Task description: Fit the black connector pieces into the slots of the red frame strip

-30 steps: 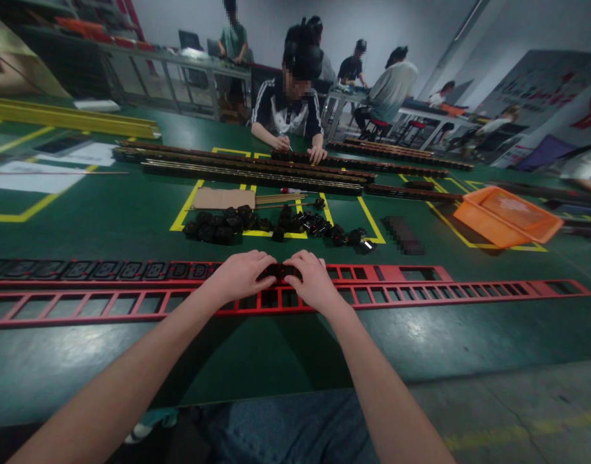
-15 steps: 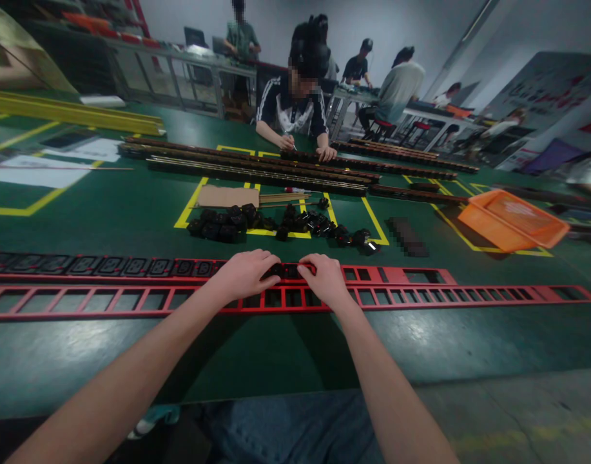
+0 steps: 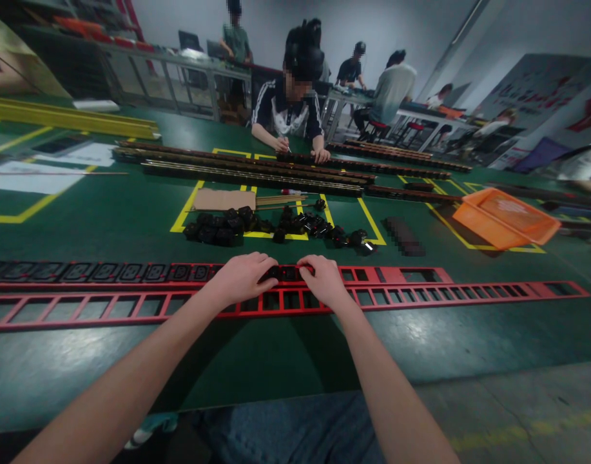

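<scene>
A long red slotted strip (image 3: pixel 392 276) lies across the green table, with black power sockets (image 3: pixel 131 272) seated along its left part. My left hand (image 3: pixel 244 277) is closed over this strip, thumb and fingers curled around a black socket that they partly cover. My right hand (image 3: pixel 323 277) is closed at the strip just to the right, its thumb and index finger close together. Between the two hands a black socket (image 3: pixel 289 274) shows in the strip. Nearer to me lies a second red strip (image 3: pixel 421 294) with bare slots. My fingers hide part of the contact.
Behind the strips lies a pile of loose black sockets (image 3: pixel 218 227), near cardboard (image 3: pixel 222 199). An orange basket (image 3: pixel 508 219) is at the right. Long dark rails (image 3: pixel 251 177) cross the table. Opposite, a co-worker (image 3: pixel 295 109) bends over them. A yellow rail (image 3: pixel 73 119) lies far left.
The view has shifted slightly, so the background sits a little further left. Both hands keep nearly the same place and grip on the strip.
</scene>
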`<act>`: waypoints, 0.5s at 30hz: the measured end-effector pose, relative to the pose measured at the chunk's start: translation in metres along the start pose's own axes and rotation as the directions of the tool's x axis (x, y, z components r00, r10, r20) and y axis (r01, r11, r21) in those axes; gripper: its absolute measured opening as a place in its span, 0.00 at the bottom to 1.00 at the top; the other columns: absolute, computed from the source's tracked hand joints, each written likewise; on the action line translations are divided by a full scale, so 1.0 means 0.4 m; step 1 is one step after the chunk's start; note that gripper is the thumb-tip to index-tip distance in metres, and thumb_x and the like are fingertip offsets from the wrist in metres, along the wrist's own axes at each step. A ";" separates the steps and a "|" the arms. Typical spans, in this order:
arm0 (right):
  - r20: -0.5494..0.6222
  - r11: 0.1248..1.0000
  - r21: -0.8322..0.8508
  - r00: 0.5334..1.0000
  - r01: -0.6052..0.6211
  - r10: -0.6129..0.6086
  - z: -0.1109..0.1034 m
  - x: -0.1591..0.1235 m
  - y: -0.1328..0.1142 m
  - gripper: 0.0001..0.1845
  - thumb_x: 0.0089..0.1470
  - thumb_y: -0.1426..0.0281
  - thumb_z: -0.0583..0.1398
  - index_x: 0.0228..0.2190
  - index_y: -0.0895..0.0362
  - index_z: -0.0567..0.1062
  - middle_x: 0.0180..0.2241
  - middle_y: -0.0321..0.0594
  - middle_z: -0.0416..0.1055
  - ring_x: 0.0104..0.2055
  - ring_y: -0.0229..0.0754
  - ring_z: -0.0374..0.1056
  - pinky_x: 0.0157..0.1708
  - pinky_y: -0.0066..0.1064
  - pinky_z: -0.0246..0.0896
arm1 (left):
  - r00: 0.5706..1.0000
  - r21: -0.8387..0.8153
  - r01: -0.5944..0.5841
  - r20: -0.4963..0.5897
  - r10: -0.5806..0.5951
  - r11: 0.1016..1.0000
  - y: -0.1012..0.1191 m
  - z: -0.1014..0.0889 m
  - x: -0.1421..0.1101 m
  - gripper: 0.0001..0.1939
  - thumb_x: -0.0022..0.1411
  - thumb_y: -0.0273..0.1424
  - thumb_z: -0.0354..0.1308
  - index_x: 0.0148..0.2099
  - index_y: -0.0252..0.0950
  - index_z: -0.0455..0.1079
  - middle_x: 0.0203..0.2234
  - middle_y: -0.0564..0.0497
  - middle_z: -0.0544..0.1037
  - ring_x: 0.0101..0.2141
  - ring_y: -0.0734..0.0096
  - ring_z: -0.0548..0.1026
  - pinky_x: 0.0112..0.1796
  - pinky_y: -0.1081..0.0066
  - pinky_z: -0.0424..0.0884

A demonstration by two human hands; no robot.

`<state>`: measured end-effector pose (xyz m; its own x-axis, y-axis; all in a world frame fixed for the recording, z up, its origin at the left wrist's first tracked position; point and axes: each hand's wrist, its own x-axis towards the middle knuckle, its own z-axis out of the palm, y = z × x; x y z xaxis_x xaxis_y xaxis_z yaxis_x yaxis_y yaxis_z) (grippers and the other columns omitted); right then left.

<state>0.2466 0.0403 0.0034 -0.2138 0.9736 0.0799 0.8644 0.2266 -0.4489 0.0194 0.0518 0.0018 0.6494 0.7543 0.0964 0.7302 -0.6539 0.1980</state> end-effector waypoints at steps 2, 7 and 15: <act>-0.002 1.000 -0.005 1.000 0.003 -0.003 0.000 -0.001 -0.001 0.09 0.60 0.71 0.56 0.39 0.53 0.77 0.42 0.37 0.77 0.46 0.44 0.69 0.49 0.39 0.54 | 1.000 0.001 -0.006 -0.001 0.006 1.000 0.000 0.000 0.000 0.17 0.68 0.41 0.51 0.54 0.39 0.67 0.44 0.46 0.77 0.44 0.61 0.75 0.42 0.65 0.71; -0.015 1.000 -0.021 1.000 0.018 -0.019 0.003 -0.005 -0.003 0.07 0.59 0.69 0.58 0.39 0.53 0.76 0.41 0.37 0.77 0.45 0.44 0.68 0.48 0.39 0.54 | 1.000 0.006 -0.004 -0.005 0.004 1.000 0.002 0.000 0.000 0.16 0.67 0.40 0.52 0.53 0.39 0.67 0.42 0.46 0.77 0.43 0.61 0.75 0.42 0.65 0.71; -0.010 0.998 -0.038 0.999 0.045 -0.045 0.008 -0.012 -0.001 0.08 0.61 0.68 0.57 0.41 0.53 0.75 0.42 0.38 0.76 0.47 0.44 0.67 0.50 0.40 0.53 | 0.997 0.066 -0.017 -0.070 0.021 0.998 0.020 0.001 -0.007 0.16 0.68 0.39 0.52 0.53 0.36 0.67 0.46 0.45 0.75 0.46 0.59 0.72 0.46 0.62 0.69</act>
<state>0.2459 0.0356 0.0001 -0.2479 0.9626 0.1092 0.8704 0.2708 -0.4111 0.0235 0.0443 0.0026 0.6482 0.7425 0.1690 0.7318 -0.6688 0.1313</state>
